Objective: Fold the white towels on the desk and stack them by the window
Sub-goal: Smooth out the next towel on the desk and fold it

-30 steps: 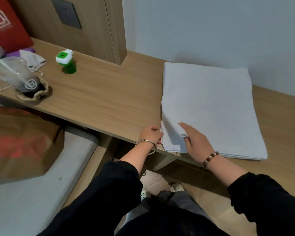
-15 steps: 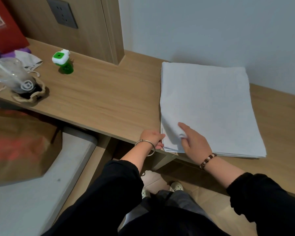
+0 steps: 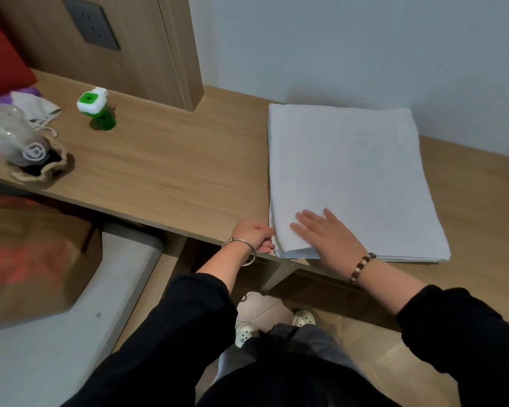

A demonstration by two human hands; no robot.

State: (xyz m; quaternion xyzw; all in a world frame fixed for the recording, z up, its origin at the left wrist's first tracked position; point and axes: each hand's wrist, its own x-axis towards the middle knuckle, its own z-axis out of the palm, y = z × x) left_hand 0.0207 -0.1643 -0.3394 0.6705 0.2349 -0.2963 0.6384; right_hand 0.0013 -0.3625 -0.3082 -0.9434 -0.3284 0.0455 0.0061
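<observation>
A flat pile of white towels (image 3: 353, 171) lies on the wooden desk (image 3: 174, 171), its near edge at the desk's front. My left hand (image 3: 253, 235) pinches the near left corner of the pile between curled fingers and thumb. My right hand (image 3: 326, 236) lies flat on the top towel just right of that corner, fingers straight and spread, pointing left. The lower layers show only as thin edges along the front.
A green and white plug-in device (image 3: 96, 108) stands at the desk's back left. A clear plastic cup (image 3: 15, 139) in a brown sleeve and a crumpled cloth (image 3: 37, 107) sit at the far left. A brown paper bag (image 3: 33, 259) rests on a grey surface below.
My right hand has opened from gripping a fold of the top towel to lying flat on it. My left hand stays at the corner.
</observation>
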